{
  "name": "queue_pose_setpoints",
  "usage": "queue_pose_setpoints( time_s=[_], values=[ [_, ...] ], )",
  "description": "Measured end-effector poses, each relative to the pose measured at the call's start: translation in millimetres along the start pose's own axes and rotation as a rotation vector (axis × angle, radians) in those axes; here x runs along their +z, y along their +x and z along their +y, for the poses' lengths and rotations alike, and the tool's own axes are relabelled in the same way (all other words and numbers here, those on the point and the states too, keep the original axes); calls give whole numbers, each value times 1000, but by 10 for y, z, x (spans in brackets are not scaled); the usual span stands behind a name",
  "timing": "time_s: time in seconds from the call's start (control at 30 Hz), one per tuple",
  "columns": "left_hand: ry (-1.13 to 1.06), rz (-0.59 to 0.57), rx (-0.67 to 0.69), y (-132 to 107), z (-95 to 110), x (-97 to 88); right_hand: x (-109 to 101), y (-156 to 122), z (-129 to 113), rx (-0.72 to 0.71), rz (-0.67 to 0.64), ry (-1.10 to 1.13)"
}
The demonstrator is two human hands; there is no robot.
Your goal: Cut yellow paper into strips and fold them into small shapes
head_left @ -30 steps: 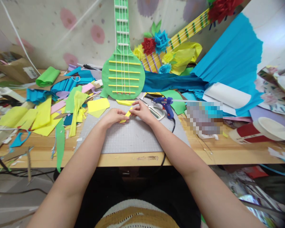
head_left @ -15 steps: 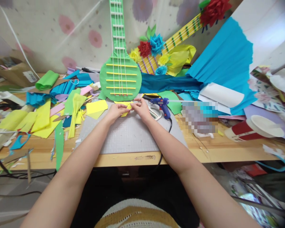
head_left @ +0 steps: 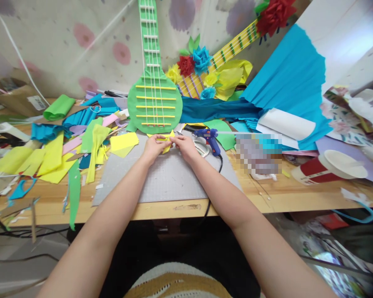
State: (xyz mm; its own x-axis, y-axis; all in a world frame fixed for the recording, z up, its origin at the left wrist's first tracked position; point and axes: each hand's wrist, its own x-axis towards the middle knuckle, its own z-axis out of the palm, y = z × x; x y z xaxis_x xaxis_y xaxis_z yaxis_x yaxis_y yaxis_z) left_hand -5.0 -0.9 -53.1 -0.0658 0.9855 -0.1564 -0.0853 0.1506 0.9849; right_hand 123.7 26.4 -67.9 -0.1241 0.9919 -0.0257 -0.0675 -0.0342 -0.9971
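Between my fingertips is a small piece of yellow crepe paper [head_left: 167, 149], held above the grey cutting mat [head_left: 170, 182]. My left hand [head_left: 153, 148] pinches its left side, and my right hand [head_left: 185, 147] pinches it from the right, the fingertips of both almost meeting. Part of the paper is hidden behind the fingers. Just beyond stands a green paper-covered lute [head_left: 155, 103] with white strings and yellow bars. A blue glue gun [head_left: 211, 138] lies right of my right hand, beside scissors [head_left: 202, 147] partly covered by that hand. Yellow paper sheets [head_left: 124, 143] lie left of my left hand.
Paper scraps [head_left: 54, 159] in several colours cover the left of the table. A yellow guitar [head_left: 233, 45] with paper flowers leans behind. Large blue crepe paper [head_left: 289, 82], a white roll [head_left: 286, 124] and a lidded paper cup [head_left: 329, 167] are on the right.
My right hand has turned and lowered slightly, its fingers now bunched closer on the yellow paper beside the left fingertips. The whole view has shifted a little.
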Motion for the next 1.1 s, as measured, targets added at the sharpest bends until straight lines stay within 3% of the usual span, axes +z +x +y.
queue_pose_setpoints(
  time_s=[0.1,0.27,0.63,1.1],
  values=[
    [6,-11,25,-5,-14,-8,6,3,7,-2,-8,-5],
    [25,26,59,-19,-47,-4,9,-1,20,42,-156,27],
    [53,-35,-13,-73,-5,4,-1,32,14,12,42,27],
    [70,-34,-26,-74,-20,1,-79,115,-39,-65,102,-8]
  ],
)
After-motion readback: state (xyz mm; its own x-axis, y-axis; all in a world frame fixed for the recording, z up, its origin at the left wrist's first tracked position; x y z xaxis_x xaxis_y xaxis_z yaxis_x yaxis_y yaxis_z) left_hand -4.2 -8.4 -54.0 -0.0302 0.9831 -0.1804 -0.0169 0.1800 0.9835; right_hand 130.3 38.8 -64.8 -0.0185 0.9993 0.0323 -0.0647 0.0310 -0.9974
